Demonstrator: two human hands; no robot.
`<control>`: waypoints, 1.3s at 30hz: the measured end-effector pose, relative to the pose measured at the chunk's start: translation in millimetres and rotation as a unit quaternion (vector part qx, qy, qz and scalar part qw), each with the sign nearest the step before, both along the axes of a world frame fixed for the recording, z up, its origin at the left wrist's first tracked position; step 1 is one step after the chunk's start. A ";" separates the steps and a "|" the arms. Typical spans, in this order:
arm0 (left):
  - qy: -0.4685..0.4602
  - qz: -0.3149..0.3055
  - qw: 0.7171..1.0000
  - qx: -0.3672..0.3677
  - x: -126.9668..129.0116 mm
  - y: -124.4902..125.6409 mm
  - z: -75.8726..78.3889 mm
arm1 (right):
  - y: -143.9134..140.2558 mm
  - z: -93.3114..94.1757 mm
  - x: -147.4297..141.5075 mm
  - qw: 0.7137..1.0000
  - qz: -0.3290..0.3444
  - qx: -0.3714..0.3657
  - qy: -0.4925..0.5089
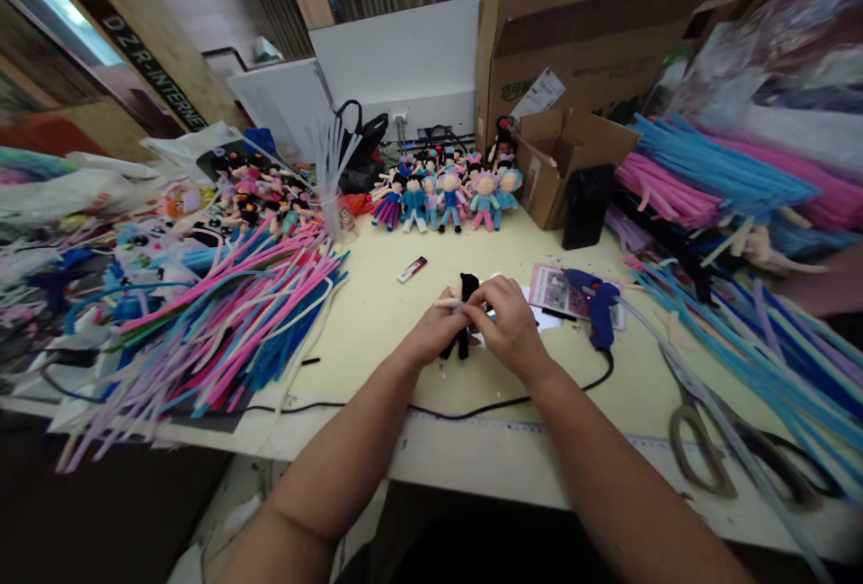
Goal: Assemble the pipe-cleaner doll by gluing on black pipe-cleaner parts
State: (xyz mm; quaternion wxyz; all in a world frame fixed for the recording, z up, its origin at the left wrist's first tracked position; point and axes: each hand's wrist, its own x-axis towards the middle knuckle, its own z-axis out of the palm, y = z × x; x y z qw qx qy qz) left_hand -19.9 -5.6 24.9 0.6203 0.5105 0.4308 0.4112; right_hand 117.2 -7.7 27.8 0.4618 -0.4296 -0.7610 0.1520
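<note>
Near the middle of the table, both my hands are on a small doll (465, 341) with black hair and black legs. My left hand (438, 325) grips it from the left, its fingers closed at the doll's body and a pale arm. From the right, my right hand (505, 323) pinches at the doll's upper body; its fingertips hide what exactly lies between them. A blue glue gun (596, 304) rests to the right of my hands, beside a printed card (549, 286). A small white-and-dark packet (412, 269) lies beyond my left hand.
Finished dolls (450, 198) stand at the back. Fuzzy craft stems (270, 314) pile up on the left, with more blue stems (742, 323) on the right. Large scissors (701, 449) lie front right. A black cable (378, 406) crosses the front; a cardboard box (573, 148) and black phone (589, 205) stand behind.
</note>
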 end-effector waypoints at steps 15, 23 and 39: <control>-0.056 0.022 0.997 -0.057 -4.9 4.7 -3.5 | 24.9 -11.2 30.0 0.979 -0.082 -0.130 0.137; 0.012 -0.015 1.000 0.007 -6.4 2.8 -3.4 | 13.0 1.9 24.2 0.975 -0.098 -0.158 0.121; -0.059 -0.083 0.995 0.011 -11.4 2.1 -1.1 | 18.0 1.9 30.1 0.985 -0.071 -0.074 0.139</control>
